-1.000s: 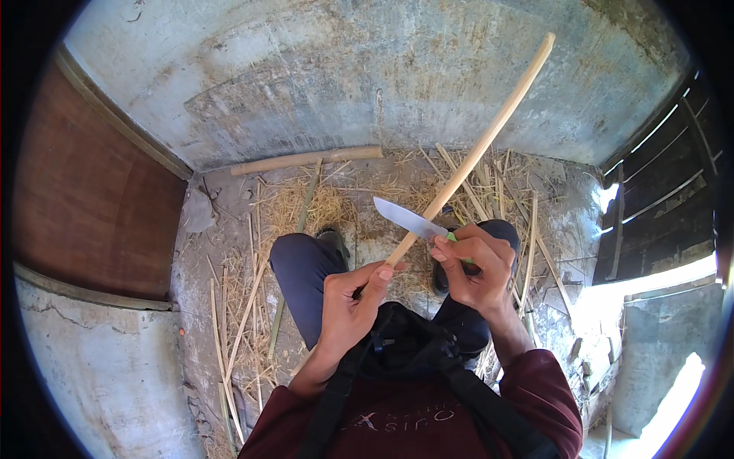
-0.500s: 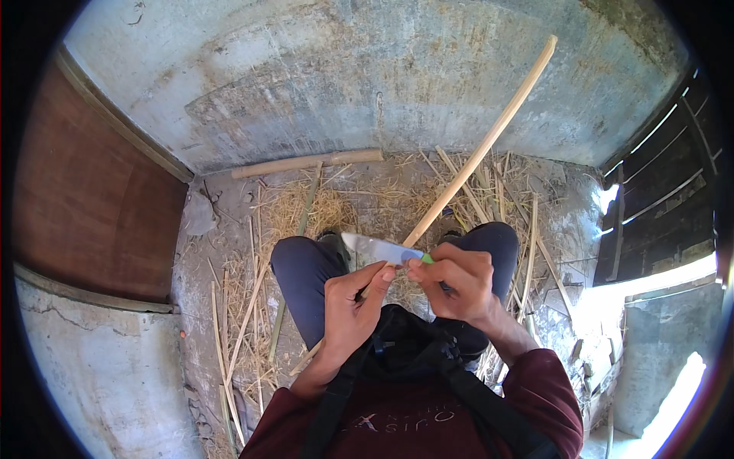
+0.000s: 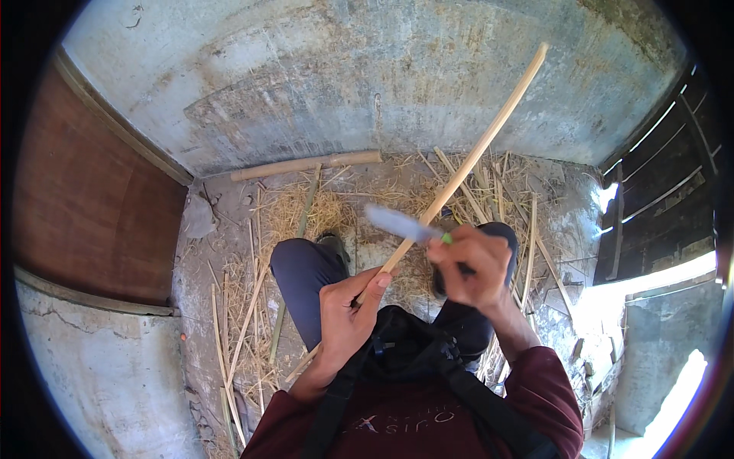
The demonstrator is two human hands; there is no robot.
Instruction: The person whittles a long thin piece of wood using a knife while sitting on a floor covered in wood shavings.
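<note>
A long pale strip of split bamboo (image 3: 489, 136) slants from my lap up and away to the right. My left hand (image 3: 345, 307) is closed round its lower part, thumb on top, and the strip's near end comes out below by my wrist. In my right hand (image 3: 475, 266) is a knife (image 3: 397, 222) with a green handle, gripped in a fist. Its blade, smeared by motion, points left and lies across the strip, a little beyond my left fingers. Whether the edge touches the strip I cannot tell.
A thick bamboo pole (image 3: 306, 164) lies along the foot of the stained wall (image 3: 306, 84). Straw-like shavings (image 3: 306, 208) and several loose strips (image 3: 533, 252) cover the floor around my bent knees. A brown panel (image 3: 99, 191) stands at left, dark slats (image 3: 665, 191) at right.
My right hand and the knife have moved away from my left hand, up along the strip and to the right. My left hand stays nearly in place. The strip's far end has dipped slightly.
</note>
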